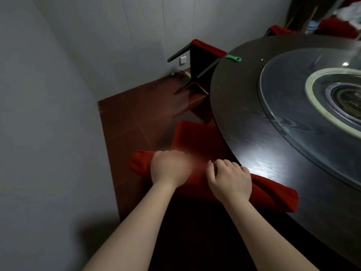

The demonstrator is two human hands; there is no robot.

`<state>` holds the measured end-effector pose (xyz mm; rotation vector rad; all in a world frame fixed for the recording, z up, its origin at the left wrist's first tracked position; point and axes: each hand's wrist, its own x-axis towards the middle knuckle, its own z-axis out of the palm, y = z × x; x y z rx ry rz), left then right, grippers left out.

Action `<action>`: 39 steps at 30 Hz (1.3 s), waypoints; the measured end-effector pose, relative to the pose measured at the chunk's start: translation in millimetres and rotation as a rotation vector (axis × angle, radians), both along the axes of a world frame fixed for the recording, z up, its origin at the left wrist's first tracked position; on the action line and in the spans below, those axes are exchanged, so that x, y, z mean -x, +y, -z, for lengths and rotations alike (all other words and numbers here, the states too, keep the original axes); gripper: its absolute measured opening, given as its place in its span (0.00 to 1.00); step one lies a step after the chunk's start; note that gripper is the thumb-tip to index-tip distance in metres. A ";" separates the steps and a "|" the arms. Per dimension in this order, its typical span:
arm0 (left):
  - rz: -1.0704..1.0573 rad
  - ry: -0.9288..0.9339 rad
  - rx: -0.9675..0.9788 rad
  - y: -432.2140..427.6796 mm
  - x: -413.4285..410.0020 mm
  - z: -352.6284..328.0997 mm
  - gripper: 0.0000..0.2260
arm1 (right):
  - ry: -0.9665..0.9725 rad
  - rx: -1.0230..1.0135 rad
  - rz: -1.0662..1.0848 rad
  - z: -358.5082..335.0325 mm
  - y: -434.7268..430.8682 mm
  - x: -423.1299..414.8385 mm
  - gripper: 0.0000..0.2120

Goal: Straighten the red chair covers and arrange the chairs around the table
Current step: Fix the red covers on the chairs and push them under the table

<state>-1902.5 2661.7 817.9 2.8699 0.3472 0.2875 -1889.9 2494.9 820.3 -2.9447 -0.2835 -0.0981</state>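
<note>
The left hand (170, 169) and right hand (229, 181) both curl over the red chair cover (273, 194) along the top of a chair (195, 137) tucked against the round desk (244, 114), apparently to tug it straight.

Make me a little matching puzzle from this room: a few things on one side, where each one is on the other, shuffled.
Things: 1 green tool; 2 glass turntable; 3 wall socket; 4 near chair cover.
Places: A under the left hand and right hand; B low on the wall; C at the table rim; D middle of the table.
Pairs: 1-C, 2-D, 3-B, 4-A.
</note>
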 end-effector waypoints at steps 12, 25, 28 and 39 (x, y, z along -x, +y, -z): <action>0.062 0.110 0.034 7.9 -4.9 -0.1 0.23 | 0.072 0.055 0.031 -1.2 2.5 -3.9 0.20; -0.003 0.228 -0.032 197.6 -63.3 -69.8 0.20 | 0.175 -0.015 -0.324 -62.8 131.8 -111.1 0.25; -0.054 0.221 -0.019 239.4 -75.8 -97.8 0.21 | 0.152 -0.044 -0.451 -79.5 171.3 -135.4 0.28; 0.052 0.249 -0.118 310.8 -119.5 -132.9 0.24 | 0.034 -0.118 -0.637 -122.5 258.7 -197.8 0.34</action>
